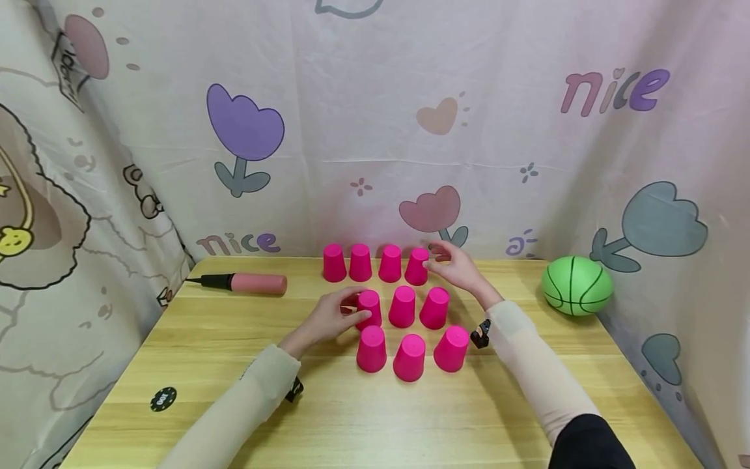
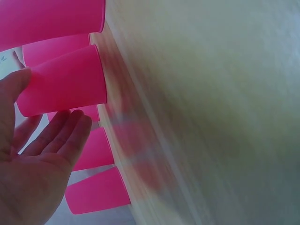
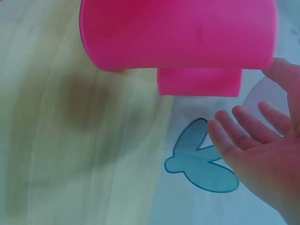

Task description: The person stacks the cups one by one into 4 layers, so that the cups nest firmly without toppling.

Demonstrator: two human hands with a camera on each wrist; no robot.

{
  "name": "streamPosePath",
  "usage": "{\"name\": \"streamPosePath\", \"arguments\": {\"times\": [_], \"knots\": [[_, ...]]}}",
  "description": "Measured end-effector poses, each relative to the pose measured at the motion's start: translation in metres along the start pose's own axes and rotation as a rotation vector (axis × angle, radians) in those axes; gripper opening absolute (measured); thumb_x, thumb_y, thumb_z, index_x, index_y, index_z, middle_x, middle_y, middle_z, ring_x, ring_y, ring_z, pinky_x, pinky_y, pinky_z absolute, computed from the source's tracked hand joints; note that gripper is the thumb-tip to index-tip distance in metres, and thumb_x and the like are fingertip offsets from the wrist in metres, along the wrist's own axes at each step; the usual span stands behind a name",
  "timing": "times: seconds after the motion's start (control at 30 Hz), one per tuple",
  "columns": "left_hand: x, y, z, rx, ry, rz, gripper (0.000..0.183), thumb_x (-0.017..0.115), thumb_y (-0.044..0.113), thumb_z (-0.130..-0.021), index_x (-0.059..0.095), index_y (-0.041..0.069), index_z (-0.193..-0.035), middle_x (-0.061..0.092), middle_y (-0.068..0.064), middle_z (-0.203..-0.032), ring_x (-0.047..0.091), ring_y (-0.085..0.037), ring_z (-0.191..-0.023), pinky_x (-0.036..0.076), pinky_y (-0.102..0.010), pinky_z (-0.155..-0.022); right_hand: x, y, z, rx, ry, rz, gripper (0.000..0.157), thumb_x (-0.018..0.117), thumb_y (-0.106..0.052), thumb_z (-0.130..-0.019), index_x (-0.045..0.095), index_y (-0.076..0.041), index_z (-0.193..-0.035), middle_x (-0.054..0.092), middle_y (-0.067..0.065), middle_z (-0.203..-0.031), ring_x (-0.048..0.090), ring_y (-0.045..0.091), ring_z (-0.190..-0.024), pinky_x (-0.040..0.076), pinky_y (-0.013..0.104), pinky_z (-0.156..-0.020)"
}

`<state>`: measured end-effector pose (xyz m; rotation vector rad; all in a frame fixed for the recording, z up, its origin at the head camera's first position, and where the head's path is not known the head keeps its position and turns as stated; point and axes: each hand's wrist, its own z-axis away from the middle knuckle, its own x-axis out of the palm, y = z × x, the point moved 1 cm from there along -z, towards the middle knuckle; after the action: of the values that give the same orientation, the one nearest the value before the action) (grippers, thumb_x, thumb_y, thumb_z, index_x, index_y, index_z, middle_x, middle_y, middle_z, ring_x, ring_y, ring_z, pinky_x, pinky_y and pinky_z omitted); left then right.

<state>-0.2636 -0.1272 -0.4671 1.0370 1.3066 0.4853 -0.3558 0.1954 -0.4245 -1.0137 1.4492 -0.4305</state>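
Note:
Pink plastic cups stand upside down in three rows on the wooden table. My left hand [image 1: 327, 316] is around the left cup [image 1: 370, 303] of the middle row, thumb on the near side and fingers on the far side. In the left wrist view, the thumb touches this cup [image 2: 65, 82] and the fingers bend along its other side. My right hand [image 1: 459, 268] is beside the rightmost back cup [image 1: 416, 267], its thumb close to it. Its fingers [image 3: 225, 126] are spread in the right wrist view; whether the thumb touches a cup is unclear.
Three front cups [image 1: 409, 358] stand nearest me. A pink hand pump [image 1: 258, 284] with a black nozzle lies at the back left. A black chip [image 1: 163, 398] lies at the front left. A green ball [image 1: 577, 285] rests at the right edge. A patterned curtain [image 1: 351, 130] hangs behind the table.

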Motion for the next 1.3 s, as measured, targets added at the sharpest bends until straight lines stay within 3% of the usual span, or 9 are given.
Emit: {"name": "streamPosePath", "arguments": {"times": [0.2, 0.43, 0.83, 1.03, 1.3], "knots": [[-0.006, 0.004, 0.001, 0.022, 0.029, 0.014, 0.058, 0.080, 0.033, -0.095, 0.058, 0.018, -0.147, 0.070, -0.005, -0.133, 0.068, -0.028, -0.121, 0.061, -0.043, -0.101, -0.010, -0.004, 0.018, -0.014, 0.010, 0.033, 0.064, 0.073, -0.024, -0.099, 0.048, -0.005, -0.155, 0.058, 0.026, -0.148, 0.061, 0.045, -0.132, 0.054, 0.060, -0.106], [-0.024, 0.016, -0.003, 0.027, 0.109, 0.014, 0.059, 0.080, 0.035, -0.094, 0.058, 0.017, -0.145, 0.068, -0.009, -0.135, 0.068, -0.032, -0.123, 0.060, -0.045, -0.102, -0.020, -0.016, 0.047, -0.035, 0.014, 0.028, 0.061, 0.075, -0.026, -0.098, 0.053, -0.005, -0.151, 0.062, 0.023, -0.144, 0.065, 0.042, -0.128, 0.055, 0.057, -0.106], [-0.056, 0.031, -0.022, 0.073, 0.213, -0.033, 0.057, 0.078, 0.032, -0.097, 0.056, 0.013, -0.146, 0.067, -0.014, -0.135, 0.065, -0.033, -0.120, 0.057, -0.051, -0.106, -0.028, -0.026, 0.100, -0.039, 0.029, 0.054, 0.056, 0.075, -0.030, -0.099, 0.058, -0.008, -0.148, 0.067, 0.016, -0.142, 0.066, 0.036, -0.126, 0.056, 0.056, -0.105], [-0.062, 0.034, -0.035, 0.094, 0.252, -0.019, 0.057, 0.078, 0.028, -0.097, 0.056, 0.011, -0.147, 0.067, -0.015, -0.135, 0.065, -0.035, -0.122, 0.057, -0.052, -0.107, -0.027, -0.021, 0.125, -0.039, 0.065, 0.020, 0.050, 0.075, -0.027, -0.099, 0.063, -0.007, -0.143, 0.071, 0.014, -0.135, 0.068, 0.033, -0.122, 0.057, 0.054, -0.103], [-0.068, 0.035, -0.053, 0.072, 0.299, -0.014, 0.059, 0.078, 0.030, -0.097, 0.054, 0.011, -0.149, 0.066, -0.018, -0.138, 0.065, -0.038, -0.127, 0.055, -0.053, -0.109, -0.021, -0.017, 0.153, -0.029, 0.057, -0.010, 0.049, 0.076, -0.029, -0.098, 0.063, -0.010, -0.142, 0.073, 0.008, -0.132, 0.069, 0.030, -0.121, 0.059, 0.050, -0.102]]}}
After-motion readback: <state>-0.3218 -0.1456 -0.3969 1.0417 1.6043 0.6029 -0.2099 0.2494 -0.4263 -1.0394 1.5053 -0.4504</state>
